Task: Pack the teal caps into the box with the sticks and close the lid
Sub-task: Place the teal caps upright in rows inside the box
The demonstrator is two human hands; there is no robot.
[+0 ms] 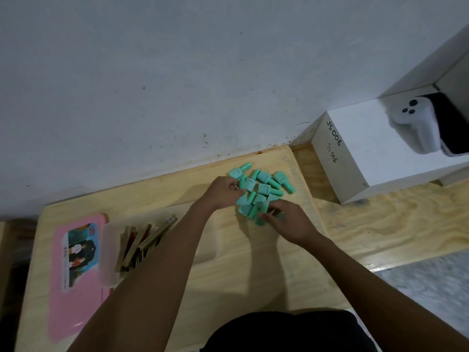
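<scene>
1. Teal caps (264, 189) lie heaped on the far part of the counter (241, 275), outside the box.
2. Left hand (223, 191): fingers curled at the heap's left edge, touching caps; whether they grip cannot be told.
3. Right hand (289, 222): fingers curled round caps at the near edge.
4. Clear box (109, 250) holding sticks (137, 242) stands open, well left of the heap, with the pink lid (76, 288) beside it.
</scene>
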